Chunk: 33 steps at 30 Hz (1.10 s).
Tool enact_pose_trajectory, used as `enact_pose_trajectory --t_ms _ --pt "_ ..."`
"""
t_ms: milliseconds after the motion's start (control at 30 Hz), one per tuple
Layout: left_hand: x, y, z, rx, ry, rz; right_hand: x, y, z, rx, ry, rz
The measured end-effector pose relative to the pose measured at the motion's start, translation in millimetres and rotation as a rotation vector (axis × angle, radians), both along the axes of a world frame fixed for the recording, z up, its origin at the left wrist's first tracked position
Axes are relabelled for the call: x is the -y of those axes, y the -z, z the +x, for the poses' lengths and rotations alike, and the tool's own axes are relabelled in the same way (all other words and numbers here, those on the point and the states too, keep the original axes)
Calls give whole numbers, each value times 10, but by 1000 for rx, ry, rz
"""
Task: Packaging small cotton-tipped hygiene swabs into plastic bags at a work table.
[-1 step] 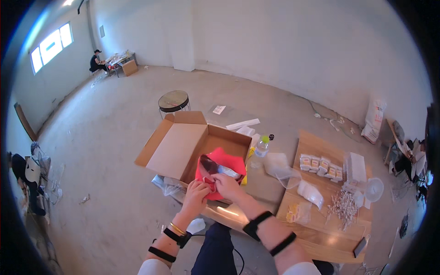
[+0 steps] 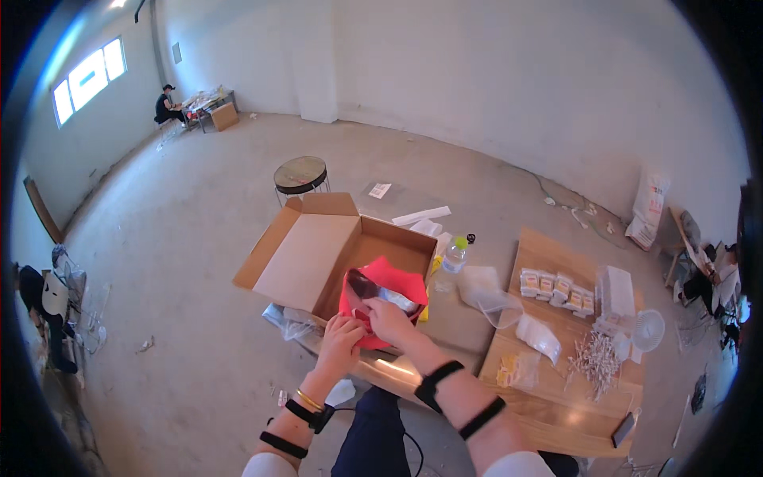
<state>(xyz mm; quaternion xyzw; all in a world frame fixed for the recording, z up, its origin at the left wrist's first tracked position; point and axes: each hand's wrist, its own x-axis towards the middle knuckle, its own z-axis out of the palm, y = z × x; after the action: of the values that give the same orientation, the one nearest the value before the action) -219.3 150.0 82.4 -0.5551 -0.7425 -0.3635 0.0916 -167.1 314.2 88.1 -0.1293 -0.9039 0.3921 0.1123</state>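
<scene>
A bright red bag (image 2: 401, 277), soft and gathered open at the top, rests in the near part of an open cardboard box (image 2: 392, 241). Inside the bag lie a white and clear plastic-looking bundle (image 2: 397, 300) and something dark and shiny whose kind I cannot make out. My left hand (image 2: 342, 340) grips the bag's near left edge with curled fingers. Beside it, my right hand (image 2: 389, 324) bends over the near rim, fingertips closed at the red material; the bag's edge partly hides them.
Right of the box stands a clear bottle with a green cap (image 2: 455, 253). A wooden table (image 2: 548, 413) bears white packets (image 2: 556, 290), a heap of small white pieces (image 2: 596, 362), a small fan (image 2: 649, 328) and a phone (image 2: 624, 429). Beyond the box is a round stool (image 2: 300, 172); other people sit farther off.
My right hand and forearm have shifted slightly to the left and down at the bag's rim. My left hand stays nearly in place; the box has not moved.
</scene>
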Motion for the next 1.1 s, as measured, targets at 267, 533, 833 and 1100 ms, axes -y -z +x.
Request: enact_pose_trajectory --t_ms 267,533,833,1100 --pt "65 49 180 130 -103 34 68 425 -846 178 156 301" --pt "6 42 230 148 -88 58 -2 602 -1021 193 298 362" --pt "17 89 193 208 -61 2 43 455 -771 117 427 155" --pt "120 -204 381 571 -175 271 218 -311 352 -353 170 -87"
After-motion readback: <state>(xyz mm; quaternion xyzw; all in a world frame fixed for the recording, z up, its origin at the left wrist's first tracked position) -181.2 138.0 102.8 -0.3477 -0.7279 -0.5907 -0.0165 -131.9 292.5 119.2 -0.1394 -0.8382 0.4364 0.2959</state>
